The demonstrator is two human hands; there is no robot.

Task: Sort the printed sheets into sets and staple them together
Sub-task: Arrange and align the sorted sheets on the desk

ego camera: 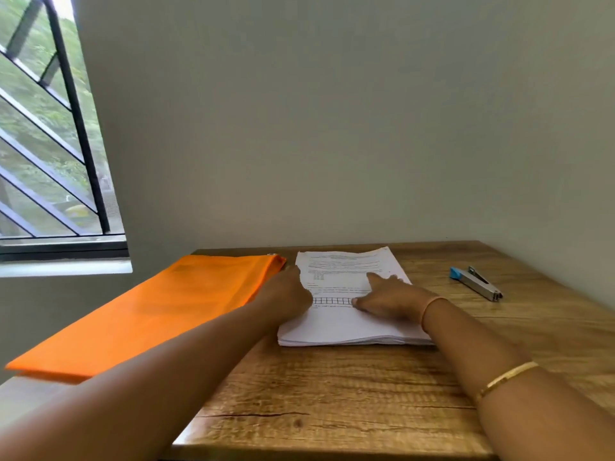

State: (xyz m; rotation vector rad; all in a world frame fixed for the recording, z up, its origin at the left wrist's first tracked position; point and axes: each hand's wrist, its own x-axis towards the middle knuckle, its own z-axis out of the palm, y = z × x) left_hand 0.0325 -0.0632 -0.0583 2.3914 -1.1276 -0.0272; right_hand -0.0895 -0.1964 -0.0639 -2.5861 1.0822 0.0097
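Resting on the stack of sheets [332,324], our two hands frame the top page. The right hand [391,299] lies flat with its forefinger straight and its thumb pressed on the paper, gripping nothing. The left hand [289,292] sits against the stack's left edge with its fingertips hidden behind the knuckles, so we cannot tell whether it pinches that edge or only touches it. The stack lies towards the back of the table [332,400], just beside an orange folder [159,307] on its left and well apart from the stapler [476,282] on its right. We judge each sheet to be light, limp and easily creased, and the pages likely to slide over one another on the smooth pile. It seems best to hold the pile down with one flat hand and lift a single page at a free corner or side edge, thumb below and fingers above. Once gathered, a set should stiffen enough to be squared against the table.
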